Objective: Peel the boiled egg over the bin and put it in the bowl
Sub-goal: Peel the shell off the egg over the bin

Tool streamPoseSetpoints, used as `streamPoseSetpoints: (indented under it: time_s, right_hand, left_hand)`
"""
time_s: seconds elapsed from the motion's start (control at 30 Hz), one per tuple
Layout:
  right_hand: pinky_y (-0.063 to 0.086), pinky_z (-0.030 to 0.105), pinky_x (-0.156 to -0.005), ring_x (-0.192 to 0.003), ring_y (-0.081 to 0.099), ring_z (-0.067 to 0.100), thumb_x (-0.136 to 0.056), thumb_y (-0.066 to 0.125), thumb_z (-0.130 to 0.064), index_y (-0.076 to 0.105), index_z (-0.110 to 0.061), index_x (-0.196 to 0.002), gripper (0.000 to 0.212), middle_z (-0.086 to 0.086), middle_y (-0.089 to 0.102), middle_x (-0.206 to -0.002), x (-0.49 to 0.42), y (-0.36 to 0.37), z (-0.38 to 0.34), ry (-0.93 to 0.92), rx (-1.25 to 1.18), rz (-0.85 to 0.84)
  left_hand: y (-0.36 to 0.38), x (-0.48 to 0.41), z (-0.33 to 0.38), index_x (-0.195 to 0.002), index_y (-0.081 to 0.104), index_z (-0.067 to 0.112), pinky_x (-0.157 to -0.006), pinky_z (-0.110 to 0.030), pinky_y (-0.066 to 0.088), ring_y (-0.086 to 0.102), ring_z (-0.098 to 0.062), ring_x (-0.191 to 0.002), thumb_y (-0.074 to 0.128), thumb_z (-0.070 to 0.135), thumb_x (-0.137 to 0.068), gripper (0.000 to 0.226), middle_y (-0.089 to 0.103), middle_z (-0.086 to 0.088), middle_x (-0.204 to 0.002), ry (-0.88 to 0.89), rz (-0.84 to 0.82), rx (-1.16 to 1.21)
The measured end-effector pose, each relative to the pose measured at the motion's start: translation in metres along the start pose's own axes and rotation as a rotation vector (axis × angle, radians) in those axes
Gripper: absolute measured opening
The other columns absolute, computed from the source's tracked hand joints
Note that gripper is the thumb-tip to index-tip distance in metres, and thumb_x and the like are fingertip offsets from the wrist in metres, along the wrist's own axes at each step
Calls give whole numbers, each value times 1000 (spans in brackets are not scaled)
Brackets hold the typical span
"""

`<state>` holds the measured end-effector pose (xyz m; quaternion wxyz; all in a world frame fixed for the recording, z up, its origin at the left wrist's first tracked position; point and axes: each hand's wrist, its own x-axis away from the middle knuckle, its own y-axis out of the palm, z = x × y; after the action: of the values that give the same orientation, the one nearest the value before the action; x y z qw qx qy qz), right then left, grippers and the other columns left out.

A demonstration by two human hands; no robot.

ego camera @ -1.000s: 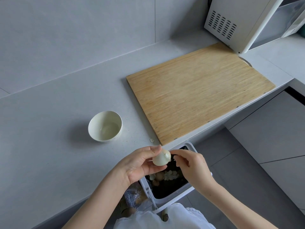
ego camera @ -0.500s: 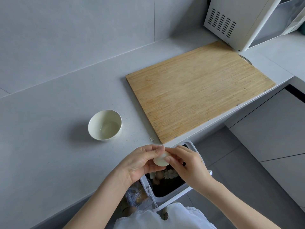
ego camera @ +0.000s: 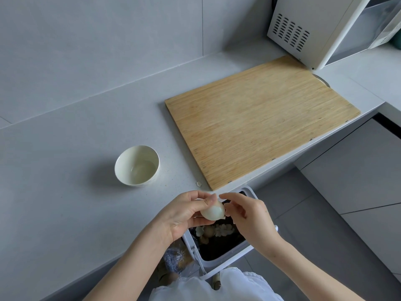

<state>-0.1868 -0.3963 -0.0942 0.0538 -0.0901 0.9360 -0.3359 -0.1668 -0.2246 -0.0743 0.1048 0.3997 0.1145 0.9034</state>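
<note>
Grey desk (ego camera: pixel 65 170) against a grey tiled wall, seen from above by the head camera. At left stands the pale bowl (ego camera: pixel 122 170), with no egg in it, set near the desk's front edge, presumably so that the finished egg has a short way to go. Just right of it a small shell fragment (ego camera: pixel 198 184) lies on the desk. The left hand (ego camera: pixel 184 211) grips the boiled egg (ego camera: pixel 213 211) between thumb and curled fingers, beyond the desk's edge and directly above the open bin (ego camera: pixel 225 261), so that loosened shell falls onto the shell pieces (ego camera: pixel 224 230) already lying in it. The exposed side of the egg looks smooth and mostly bare; a ragged flake remains at its lower right. The right hand (ego camera: pixel 249 220) is close beside the egg, index finger extended toward its top, thumb by the flake, other fingers loosely curled; whether it pinches the flake cannot be told. Further right a wooden cutting board (ego camera: pixel 260 127) lies flat on the desk, and behind it stands a white microwave (ego camera: pixel 314 29). Compared with half a second ago, the right hand has drawn back to the right: its fingers then lay over the egg and hid most of it, whereas much of the white now shows. The bowl, the board and the fragment have not moved. Peeling appears nearly complete.
</note>
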Motion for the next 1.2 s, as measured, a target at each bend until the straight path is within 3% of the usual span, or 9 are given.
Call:
streamPoseSetpoints:
  time_s: [0.23, 0.33, 0.47, 0.53, 0.67, 0.83, 1.0, 1.13, 1.2]
  right_hand:
    - [42, 15, -62, -66, 54, 6, -90, 55, -9, 71, -9, -83, 17, -3, 61, -74, -5, -4, -4, 50, 30, -57]
    - [45, 29, -62, -67, 54, 16, -95, 43, -33, 68, -9, -82, 37, -1, 58, -74, -4, -2, -7, 49, 20, -81]
    - [46, 21, -57, -67, 56, 9, -81, 29, -69, 68, -20, -90, 63, -8, 61, -76, -4, -1, -10, -2, 22, -81]
    - [49, 22, -59, -69, 59, 9, -79, 35, -68, 68, -20, -92, 60, -6, 65, -78, -4, -1, -10, 4, -1, -77]
    - [48, 28, -56, -62, 56, 15, -87, 27, -65, 67, -14, -90, 64, 1, 63, -70, -4, -1, -10, -174, 108, -122]
    - [50, 35, -53, -56, 55, 20, -95, 23, -52, 63, -8, -80, 61, 5, 60, -63, -4, 2, -9, -245, 192, -82]
    - [51, 29, -52, -54, 57, 20, -100, 14, -39, 64, -6, -81, 62, 4, 62, -64, -4, 2, -15, -305, 253, 12]
    - [37, 13, -57, -64, 50, 6, -97, 29, -41, 58, -13, -74, 47, -12, 50, -61, -3, 1, -15, -40, -34, 47]
    - [35, 11, -54, -58, 49, 3, -97, 39, -29, 54, -20, -67, 34, -12, 46, -51, -2, 3, -16, 97, -120, 53]
  left_hand:
    - [0, 0, -3, -83, 60, 14, -66, -29, 57, 64, -23, -84, 74, 29, -62, 29, 67, -15, -97, 19, 12, -9]
    - [-2, 0, -4, -85, 61, 13, -66, -29, 57, 66, -23, -84, 74, 29, -63, 30, 69, -13, -94, 21, 2, 9]
    - [-3, 0, -4, -89, 65, 12, -72, -30, 57, 67, -22, -86, 73, 28, -65, 30, 71, -12, -94, 28, -15, 15]
    - [-3, -1, -4, -92, 66, 12, -75, -31, 56, 67, -23, -89, 73, 28, -65, 32, 71, -11, -95, 25, -19, 32]
    - [-2, 1, -3, -94, 67, 12, -67, -28, 57, 66, -19, -80, 71, 25, -66, 31, 70, -7, -86, -16, 4, 81]
    - [-1, 2, -3, -93, 68, 12, -65, -29, 57, 66, -18, -76, 72, 24, -63, 33, 70, -6, -83, -35, 18, 92]
    - [2, 2, -2, -93, 66, 8, -62, -30, 58, 67, -19, -75, 71, 21, -64, 32, 69, -9, -86, -33, -2, 174]
    - [2, 4, -1, -97, 64, 6, -69, -31, 58, 66, -25, -87, 70, 20, -68, 33, 68, -14, -98, -15, -52, 219]
    - [1, 5, 0, -99, 64, 5, -70, -31, 59, 65, -29, -93, 69, 18, -68, 33, 66, -17, -104, -3, -66, 219]
